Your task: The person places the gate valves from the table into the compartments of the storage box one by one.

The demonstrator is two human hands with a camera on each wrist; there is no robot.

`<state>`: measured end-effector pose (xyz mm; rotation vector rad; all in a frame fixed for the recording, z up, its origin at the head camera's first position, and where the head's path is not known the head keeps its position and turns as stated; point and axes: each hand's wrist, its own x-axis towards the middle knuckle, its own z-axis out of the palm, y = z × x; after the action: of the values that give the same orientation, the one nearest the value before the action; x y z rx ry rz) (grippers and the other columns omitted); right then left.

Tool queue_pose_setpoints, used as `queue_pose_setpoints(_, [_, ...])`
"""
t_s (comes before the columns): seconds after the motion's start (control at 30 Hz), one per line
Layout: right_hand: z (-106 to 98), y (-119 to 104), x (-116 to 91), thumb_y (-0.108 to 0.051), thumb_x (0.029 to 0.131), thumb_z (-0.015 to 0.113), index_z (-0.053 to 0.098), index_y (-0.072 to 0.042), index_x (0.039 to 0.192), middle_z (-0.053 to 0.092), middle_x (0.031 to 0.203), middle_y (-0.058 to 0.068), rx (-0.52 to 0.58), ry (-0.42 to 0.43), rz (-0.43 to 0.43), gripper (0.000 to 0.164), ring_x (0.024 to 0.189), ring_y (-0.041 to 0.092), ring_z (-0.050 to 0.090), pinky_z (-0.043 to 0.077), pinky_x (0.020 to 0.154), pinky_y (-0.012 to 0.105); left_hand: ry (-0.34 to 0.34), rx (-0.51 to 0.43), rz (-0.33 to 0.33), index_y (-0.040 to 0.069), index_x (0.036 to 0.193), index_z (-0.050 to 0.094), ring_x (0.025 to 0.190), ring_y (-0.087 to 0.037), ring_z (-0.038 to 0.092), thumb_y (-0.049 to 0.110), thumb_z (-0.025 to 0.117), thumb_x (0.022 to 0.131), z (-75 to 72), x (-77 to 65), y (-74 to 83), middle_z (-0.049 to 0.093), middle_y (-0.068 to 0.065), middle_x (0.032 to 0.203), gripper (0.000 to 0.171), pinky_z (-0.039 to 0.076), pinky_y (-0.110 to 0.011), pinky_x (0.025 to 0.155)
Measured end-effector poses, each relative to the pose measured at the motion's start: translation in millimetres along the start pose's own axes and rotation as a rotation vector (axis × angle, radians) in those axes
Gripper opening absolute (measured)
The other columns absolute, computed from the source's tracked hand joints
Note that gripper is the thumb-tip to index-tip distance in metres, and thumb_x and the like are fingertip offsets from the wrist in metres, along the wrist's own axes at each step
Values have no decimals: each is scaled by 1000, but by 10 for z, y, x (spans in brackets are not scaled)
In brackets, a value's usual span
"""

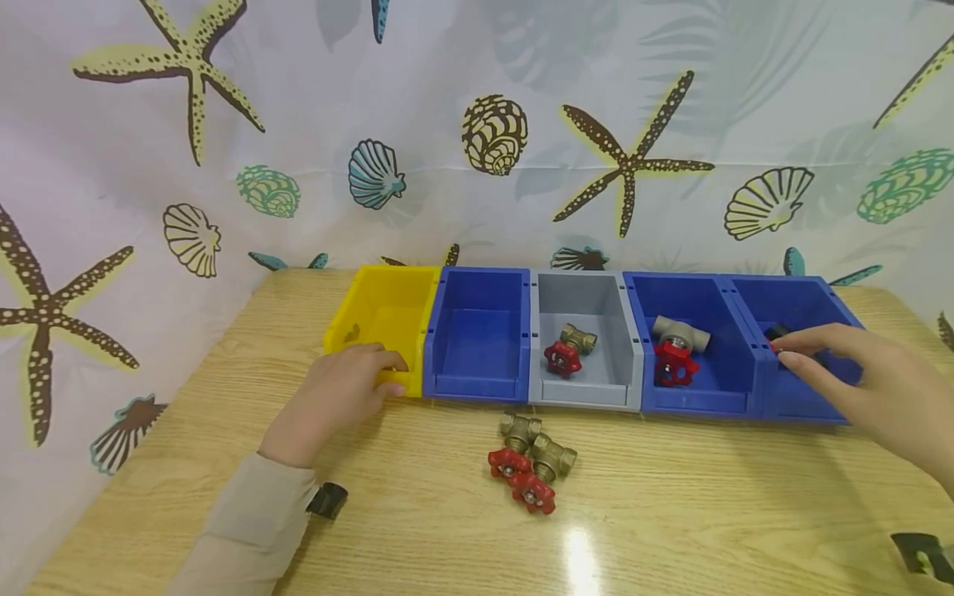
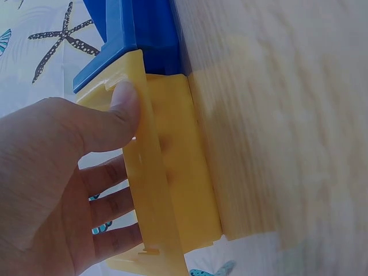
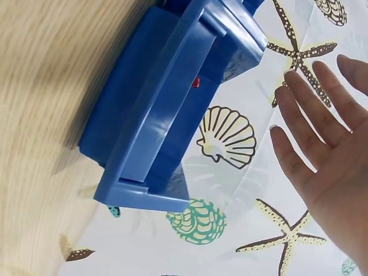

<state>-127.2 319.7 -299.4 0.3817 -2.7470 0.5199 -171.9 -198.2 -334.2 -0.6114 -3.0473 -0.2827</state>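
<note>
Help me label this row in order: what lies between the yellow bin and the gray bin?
One blue bin lies between the yellow bin and the gray bin, as the head view shows.

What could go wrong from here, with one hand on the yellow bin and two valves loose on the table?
The left hand grips the front wall of the yellow bin: a tug might shift it.

The two valves on the table lie close together, so picking up one could drag the other.

The right hand is at the rightmost blue bin, where a red part shows; a careless move might knock it.
</note>
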Motion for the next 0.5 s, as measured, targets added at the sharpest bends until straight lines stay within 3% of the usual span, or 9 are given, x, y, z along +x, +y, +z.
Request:
queue_pose_setpoints(0.3, [21, 147, -35, -15, 100, 61, 65, 6, 112, 61, 108, 34, -23, 8, 63, 25, 100, 53, 52, 40, 79, 66, -1, 14, -3, 13, 110, 73, 82, -19, 59, 28, 76, 89, 0, -4, -8, 65, -1, 95, 26, 52, -39, 73])
queue_pose_setpoints(0.5, [17, 232, -58, -13, 98, 63, 65, 10, 109, 64, 99, 32, -76, -6, 49, 26, 92, 51, 56, 42, 74, 63, 2, 23, 6, 13, 110, 73, 82, -19, 59, 29, 76, 89, 2, 1, -12, 66, -1, 96, 27, 52, -39, 74])
